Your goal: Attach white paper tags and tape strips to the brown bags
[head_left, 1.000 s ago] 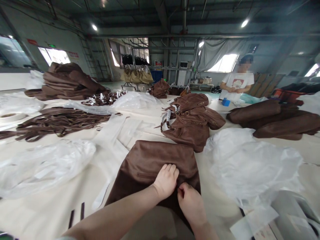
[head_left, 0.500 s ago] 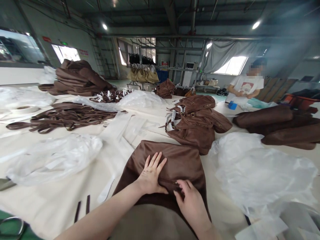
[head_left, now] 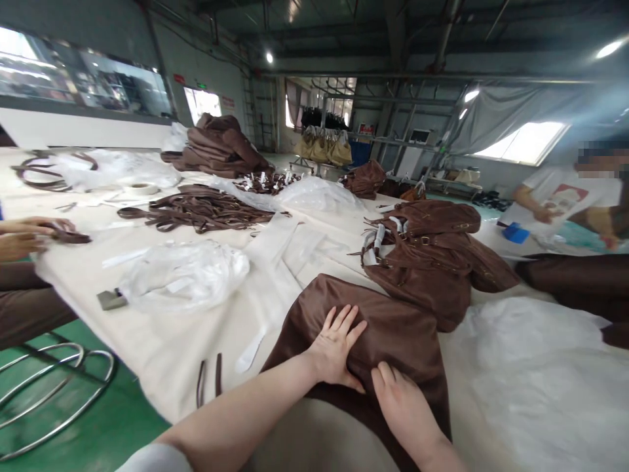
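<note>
A brown leather bag (head_left: 393, 308) lies on the cream-covered table in front of me. My left hand (head_left: 338, 344) rests flat on it with the fingers spread. Just to the right, my right hand (head_left: 400, 393) is closed at the bag's front, its fingertips pressed together against the leather. What those fingertips hold is hidden behind the hand. Behind the bag sits a pile of brown bags (head_left: 437, 262) with buckles and wrapped handles.
Brown straps (head_left: 201, 210), clear plastic (head_left: 184, 275) and two short dark strips (head_left: 219, 375) lie to the left. More plastic (head_left: 540, 367) is at right. A person's hands (head_left: 22, 236) hold a strap at far left; another person (head_left: 565, 196) stands back right.
The view has swung left, bringing a seated person's hands and a metal-ringed stool into sight. My right hand's fingers have closed further and now cover the zipper pull.
</note>
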Available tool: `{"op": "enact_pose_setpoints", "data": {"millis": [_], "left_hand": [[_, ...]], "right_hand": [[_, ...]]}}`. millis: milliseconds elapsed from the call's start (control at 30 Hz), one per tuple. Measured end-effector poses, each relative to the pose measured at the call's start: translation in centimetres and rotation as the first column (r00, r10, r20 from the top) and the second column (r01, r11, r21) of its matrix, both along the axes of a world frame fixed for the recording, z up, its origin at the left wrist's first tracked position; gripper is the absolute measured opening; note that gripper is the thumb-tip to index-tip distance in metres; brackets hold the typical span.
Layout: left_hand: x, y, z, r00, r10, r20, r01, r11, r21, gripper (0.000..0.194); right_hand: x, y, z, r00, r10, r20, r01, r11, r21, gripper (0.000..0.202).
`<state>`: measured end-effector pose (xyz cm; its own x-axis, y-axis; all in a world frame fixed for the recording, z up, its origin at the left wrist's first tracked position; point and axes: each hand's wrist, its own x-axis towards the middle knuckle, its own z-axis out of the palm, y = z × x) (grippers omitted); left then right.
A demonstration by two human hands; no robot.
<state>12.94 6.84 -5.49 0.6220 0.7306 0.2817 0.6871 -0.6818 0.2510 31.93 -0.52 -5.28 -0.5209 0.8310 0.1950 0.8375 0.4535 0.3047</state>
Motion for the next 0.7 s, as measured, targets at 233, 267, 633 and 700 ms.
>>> {"op": "enact_pose_setpoints", "data": {"millis": [233,267,633,700], "left_hand": [[0.3,0.0,0.0,1.000,0.007,0.007,-0.007,1.000,-0.002,0.120],[0.3,-0.1,0.0,1.000,0.004,0.010,-0.004,1.000,-0.004,0.119],[0.6,-0.1,0.3,1.000,-0.018,-0.013,0.017,1.000,-0.013,0.119],[0.5,0.0,0.2,1.000,-0.022,-0.011,0.022,1.000,0.002,0.117]], "right_hand": [[0.0,0.7,0.7,0.999,0.042,-0.016,-0.044,0.992,-0.119,0.026],[0.0,0.9,1.1,0.998,0.063,0.002,-0.062,0.986,-0.153,0.025],[1.2,1.9,3.9,0.971,0.197,0.133,-0.149,0.942,-0.300,0.012],[1.4,1.6,4.0,0.968,0.192,0.162,-0.138,0.946,-0.294,0.011]]}}
